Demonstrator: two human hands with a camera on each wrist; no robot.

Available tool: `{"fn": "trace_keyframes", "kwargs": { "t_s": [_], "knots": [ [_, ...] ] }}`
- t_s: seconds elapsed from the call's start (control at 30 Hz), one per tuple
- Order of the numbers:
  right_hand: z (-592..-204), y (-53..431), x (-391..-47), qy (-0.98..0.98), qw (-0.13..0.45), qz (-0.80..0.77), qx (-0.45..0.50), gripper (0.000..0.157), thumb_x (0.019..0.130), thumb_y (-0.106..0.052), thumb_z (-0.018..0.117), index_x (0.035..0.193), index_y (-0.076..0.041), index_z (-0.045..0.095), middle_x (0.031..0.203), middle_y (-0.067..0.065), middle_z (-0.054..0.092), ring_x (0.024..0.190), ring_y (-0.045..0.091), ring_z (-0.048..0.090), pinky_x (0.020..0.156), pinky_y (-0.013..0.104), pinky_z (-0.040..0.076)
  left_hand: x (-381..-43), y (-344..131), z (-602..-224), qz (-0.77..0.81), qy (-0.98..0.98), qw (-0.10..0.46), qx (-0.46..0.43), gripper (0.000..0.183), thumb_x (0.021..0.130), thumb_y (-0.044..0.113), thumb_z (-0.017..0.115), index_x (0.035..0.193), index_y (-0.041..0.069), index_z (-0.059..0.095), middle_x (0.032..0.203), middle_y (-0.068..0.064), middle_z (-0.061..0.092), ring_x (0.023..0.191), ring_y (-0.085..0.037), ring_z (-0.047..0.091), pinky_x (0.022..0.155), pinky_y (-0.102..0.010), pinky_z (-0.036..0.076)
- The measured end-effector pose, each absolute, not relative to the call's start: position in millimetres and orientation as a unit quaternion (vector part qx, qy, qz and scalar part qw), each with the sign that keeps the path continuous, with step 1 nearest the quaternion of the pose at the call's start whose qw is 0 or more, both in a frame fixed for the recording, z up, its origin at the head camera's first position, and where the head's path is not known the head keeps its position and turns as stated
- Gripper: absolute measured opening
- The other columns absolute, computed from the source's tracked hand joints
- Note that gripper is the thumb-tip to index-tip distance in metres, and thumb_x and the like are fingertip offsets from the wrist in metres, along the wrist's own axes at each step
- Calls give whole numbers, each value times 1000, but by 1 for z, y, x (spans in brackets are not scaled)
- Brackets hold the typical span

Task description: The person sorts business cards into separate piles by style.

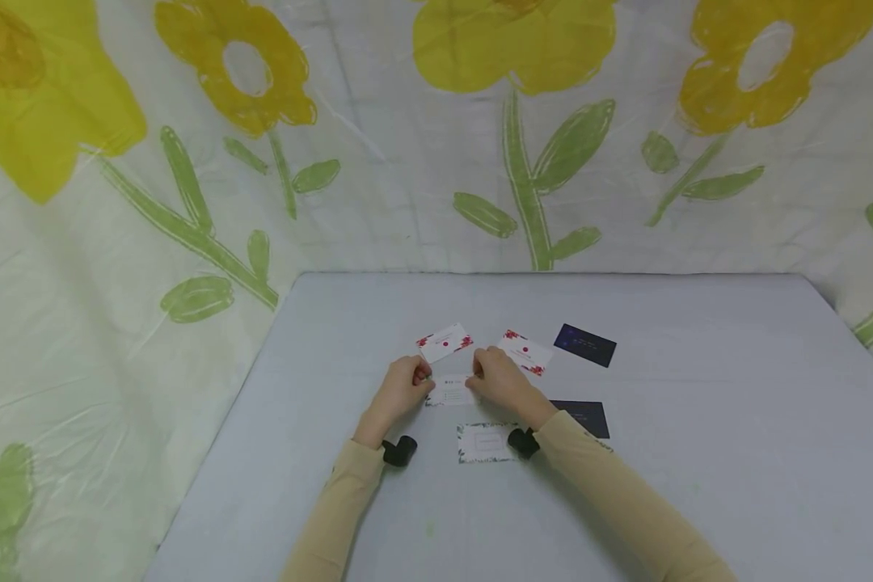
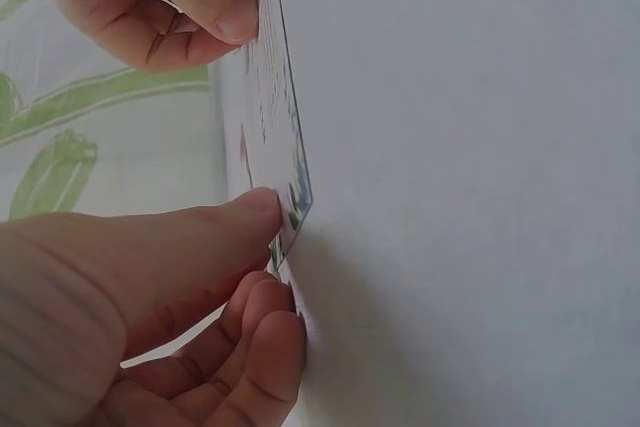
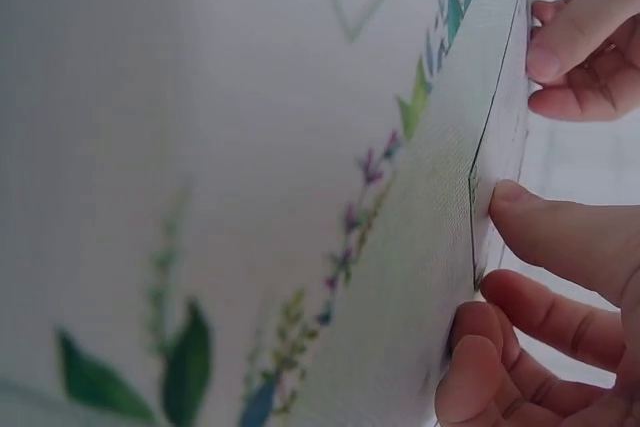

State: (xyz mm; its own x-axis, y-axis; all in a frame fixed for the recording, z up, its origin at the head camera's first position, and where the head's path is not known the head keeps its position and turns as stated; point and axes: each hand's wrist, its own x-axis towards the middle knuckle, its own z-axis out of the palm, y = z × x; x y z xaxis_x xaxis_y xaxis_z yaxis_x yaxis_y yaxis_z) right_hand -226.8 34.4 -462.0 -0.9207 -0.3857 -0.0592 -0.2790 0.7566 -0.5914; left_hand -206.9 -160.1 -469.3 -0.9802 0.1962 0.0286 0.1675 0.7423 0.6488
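Observation:
Over the middle of the table, both hands hold a white printed card with a leafy trim by its opposite ends. The left hand pinches its left end; in the left wrist view the thumb lies on the card's face near a corner. At the other end, the right hand pinches the card between thumb and forefinger, as the right wrist view shows at the card's corner. Closer to the person, a second white card with a leaf border lies flat, partly under the right wrist's camera.
Beyond the hands lie two white cards with red flowers, one on the left and one on the right. A dark card lies at the far right; another dark card is partly hidden by the right forearm. A flowered curtain hangs behind the table.

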Motion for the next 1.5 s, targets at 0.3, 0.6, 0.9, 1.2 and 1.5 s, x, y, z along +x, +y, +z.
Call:
{"fn": "trace_keyframes", "kwargs": {
  "t_s": [0.3, 0.6, 0.9, 1.2, 1.5],
  "knots": [
    [-440, 73, -232, 907, 17, -359, -220, 15, 92, -17, 59, 85, -4, 62, 75, 3, 53, 70, 17, 46, 62, 28, 40, -200, -158, -462, 325, 937, -17, 130, 11, 84, 3, 62, 93, -3, 58, 79, -7, 52, 73, -18, 47, 66, -30, 41],
    [-425, 113, -198, 906, 8, -305, -292, 11, 87, -14, 64, 92, -4, 65, 82, 0, 57, 76, 14, 52, 67, 29, 46, -166, -144, -440, 323, 921, 58, 211, 23, 87, 10, 64, 106, -2, 62, 97, -9, 61, 88, -20, 55, 78, -33, 47],
    [-450, 114, -159, 912, 20, -230, -340, 29, 78, -22, 75, 97, -3, 66, 88, 2, 56, 74, 12, 50, 67, 27, 46, -140, -122, -446, 222, 935, 92, 260, 38, 78, 20, 74, 109, 1, 60, 92, -2, 53, 80, -12, 48, 76, -27, 44],
    [-463, 108, -148, 918, 3, -202, -341, 41, 70, -27, 80, 100, -2, 66, 87, -1, 50, 74, 10, 43, 64, 25, 41, -136, -118, -455, 198, 938, 62, 278, 39, 74, 21, 78, 104, 4, 61, 90, -1, 51, 80, -12, 46, 75, -27, 43],
    [-463, 107, -148, 919, 14, -209, -334, 36, 71, -26, 80, 96, -4, 67, 88, -1, 52, 74, 10, 43, 64, 26, 41, -138, -119, -456, 228, 933, 84, 265, 37, 74, 20, 78, 101, 4, 58, 93, -2, 52, 82, -13, 47, 77, -28, 43]
  ]
}}
